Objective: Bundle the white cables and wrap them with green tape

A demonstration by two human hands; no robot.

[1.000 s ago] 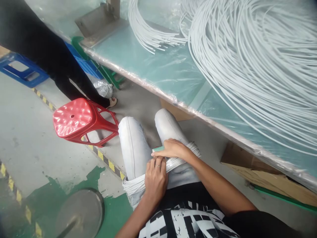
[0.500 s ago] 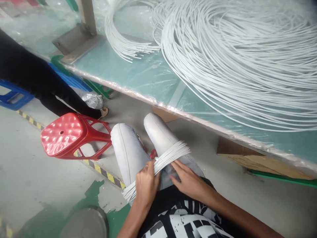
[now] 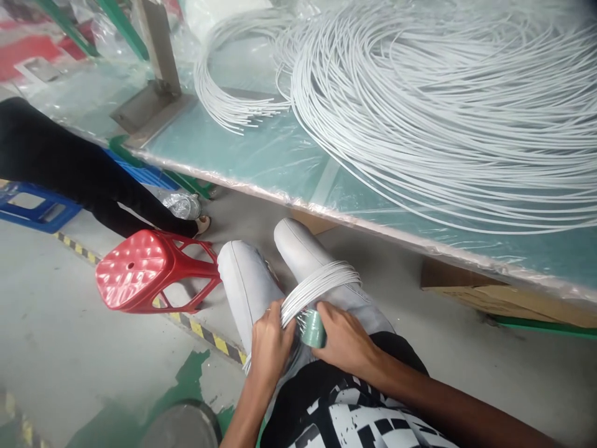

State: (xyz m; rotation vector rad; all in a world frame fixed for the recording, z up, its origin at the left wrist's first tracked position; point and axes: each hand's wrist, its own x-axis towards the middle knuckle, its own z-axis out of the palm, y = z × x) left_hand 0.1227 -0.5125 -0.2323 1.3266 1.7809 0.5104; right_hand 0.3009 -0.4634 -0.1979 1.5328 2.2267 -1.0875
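Across my lap lies a bundle of white wires (image 3: 323, 283), bent in a curve over my thighs. My left hand (image 3: 269, 343) is closed around it near the middle. One end of the bundle pokes out below that hand, mostly hidden. In my right hand (image 3: 347, 339) is a roll of green tape (image 3: 314, 330), gripped between thumb and fingers right beside the bundle. Some wire ends show between the roll and my left hand. Whether the tape touches the wires I cannot make out.
A large coil of white wires (image 3: 420, 162) covers much of the plastic-wrapped table (image 3: 242, 158), with a smaller bunch (image 3: 217, 102) beside it. To my left are a red stool (image 3: 135, 267) and a person's dark-trousered legs (image 3: 93, 174). A cardboard box (image 3: 504, 292) sits under the table.
A green tape roll now shows in my right hand, which earlier lay against the wires with fingers spread. The bundle has turned and curves more. The view has shifted slightly.
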